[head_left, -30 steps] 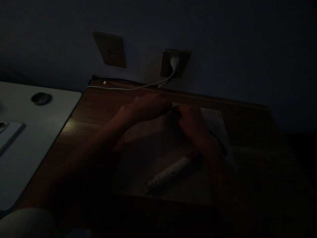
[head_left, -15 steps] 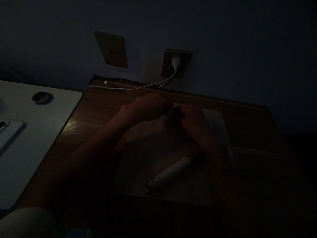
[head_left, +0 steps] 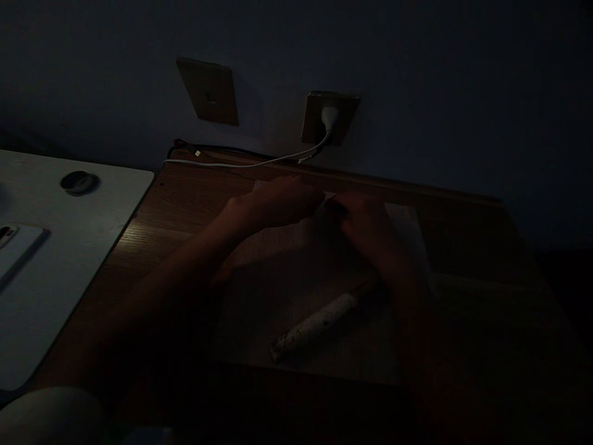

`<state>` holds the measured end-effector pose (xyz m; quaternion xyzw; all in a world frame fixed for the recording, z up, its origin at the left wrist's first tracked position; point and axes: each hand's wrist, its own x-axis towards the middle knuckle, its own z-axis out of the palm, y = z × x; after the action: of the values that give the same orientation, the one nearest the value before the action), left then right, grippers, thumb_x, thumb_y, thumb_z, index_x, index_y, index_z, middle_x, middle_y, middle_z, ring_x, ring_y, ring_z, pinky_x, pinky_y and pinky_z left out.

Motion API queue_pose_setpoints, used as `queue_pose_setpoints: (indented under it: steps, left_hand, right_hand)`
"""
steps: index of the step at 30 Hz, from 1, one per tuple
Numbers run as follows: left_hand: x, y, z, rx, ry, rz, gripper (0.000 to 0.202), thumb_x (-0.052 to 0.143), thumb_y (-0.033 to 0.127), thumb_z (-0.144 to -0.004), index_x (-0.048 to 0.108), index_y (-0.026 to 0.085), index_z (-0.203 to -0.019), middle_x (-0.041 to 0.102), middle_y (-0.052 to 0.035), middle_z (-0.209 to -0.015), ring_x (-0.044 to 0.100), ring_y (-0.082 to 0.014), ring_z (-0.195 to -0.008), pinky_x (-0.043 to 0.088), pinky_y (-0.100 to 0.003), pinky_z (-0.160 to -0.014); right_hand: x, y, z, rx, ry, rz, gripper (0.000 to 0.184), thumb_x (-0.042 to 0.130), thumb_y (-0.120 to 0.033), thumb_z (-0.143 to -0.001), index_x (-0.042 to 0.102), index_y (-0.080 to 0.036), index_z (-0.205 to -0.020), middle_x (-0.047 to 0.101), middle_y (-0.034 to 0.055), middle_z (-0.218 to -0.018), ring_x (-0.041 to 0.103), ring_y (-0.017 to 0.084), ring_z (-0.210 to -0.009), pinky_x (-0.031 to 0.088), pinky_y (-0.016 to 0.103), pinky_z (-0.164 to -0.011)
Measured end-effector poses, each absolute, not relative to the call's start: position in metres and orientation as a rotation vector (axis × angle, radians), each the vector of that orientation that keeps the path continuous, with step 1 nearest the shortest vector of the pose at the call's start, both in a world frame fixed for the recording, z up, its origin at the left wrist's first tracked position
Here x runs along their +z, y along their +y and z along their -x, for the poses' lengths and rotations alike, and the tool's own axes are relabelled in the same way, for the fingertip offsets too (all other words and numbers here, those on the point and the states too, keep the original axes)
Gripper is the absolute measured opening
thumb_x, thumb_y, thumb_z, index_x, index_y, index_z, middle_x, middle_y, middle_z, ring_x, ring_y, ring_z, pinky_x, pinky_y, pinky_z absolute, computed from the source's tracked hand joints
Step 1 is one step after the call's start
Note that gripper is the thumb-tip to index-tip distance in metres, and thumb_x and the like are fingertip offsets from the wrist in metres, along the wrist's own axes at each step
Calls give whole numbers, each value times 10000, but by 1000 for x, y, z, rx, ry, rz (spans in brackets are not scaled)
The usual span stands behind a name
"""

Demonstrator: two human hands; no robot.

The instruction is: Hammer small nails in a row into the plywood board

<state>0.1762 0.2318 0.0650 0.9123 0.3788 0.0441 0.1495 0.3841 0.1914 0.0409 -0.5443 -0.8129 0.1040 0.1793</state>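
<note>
The scene is very dim. My left hand (head_left: pixel 290 201) is closed, its fingers curled down near the far edge of a pale, flat sheet (head_left: pixel 259 334) lying on the wooden table. Close to it on the right, my right hand (head_left: pixel 364 219) is also closed, with the fingertips pointing at the left hand. Whatever the fingers pinch is too dark to make out. Below the hands, a tool with a worn, whitish handle (head_left: pixel 315 321) lies slantwise on the sheet. Its far end disappears under my right forearm.
The wooden table (head_left: pixel 152 241) meets the wall, where a white plug (head_left: pixel 329 117) sits in an outlet and its cable (head_left: pixel 250 165) runs along the back edge. To the left, a white board or tabletop (head_left: pixel 69 247) bears a dark ring-shaped object (head_left: pixel 78 183) and a phone (head_left: pixel 21 247).
My right hand has shifted very slightly up, and a small gap between the hands has widened a little. The handled tool and the sheet stay where they were.
</note>
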Motion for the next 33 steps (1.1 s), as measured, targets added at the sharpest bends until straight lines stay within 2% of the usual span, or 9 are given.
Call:
queue_pose_setpoints:
  steps: [8,14,20,25,29,33]
  left_hand:
    - [63,233,-176,70,1088,-2593,260,568,158,-976,809,210,-1058,777,-65,-951,709,-205,-843,462,-292,-754]
    - [61,234,-176,108,985,-2604,288,567,133,-982,813,239,-1087,793,-47,-962,727,-200,-869,468,-286,-778]
    - [63,234,-174,76,1034,-2574,254,575,172,-979,816,222,-1042,784,-55,-923,705,-192,-801,455,-289,-743]
    - [67,229,-177,2,1004,-2608,219,609,147,-942,806,199,-1023,786,-58,-933,696,-186,-786,422,-284,-686]
    - [65,228,-180,54,859,-2553,170,641,99,-888,778,193,-928,772,-11,-860,666,-137,-712,365,-255,-613]
    - [64,228,-181,105,705,-2465,124,677,95,-868,758,188,-863,747,25,-774,654,-104,-690,372,-225,-621]
  right_hand:
    - [42,191,-379,366,-2297,1570,419,488,67,-805,791,-175,-964,809,115,-1039,755,291,-1029,536,392,-919]
    - [40,190,-380,320,-2342,1534,464,482,76,-757,798,-176,-986,809,112,-1040,753,289,-1028,550,387,-904]
    - [51,191,-389,381,-2245,1527,377,587,-35,-850,831,-223,-1067,830,79,-1138,765,292,-1077,568,447,-997]
    - [70,186,-401,573,-2255,1589,282,643,-115,-871,849,-248,-1008,842,45,-1086,781,273,-1026,582,430,-986]
    - [82,183,-410,757,-2355,1543,280,636,-144,-868,854,-261,-1000,843,28,-1056,784,255,-981,588,404,-961]
    - [85,183,-414,911,-2451,1453,292,634,-172,-873,859,-272,-1030,844,12,-1077,783,243,-989,596,366,-937]
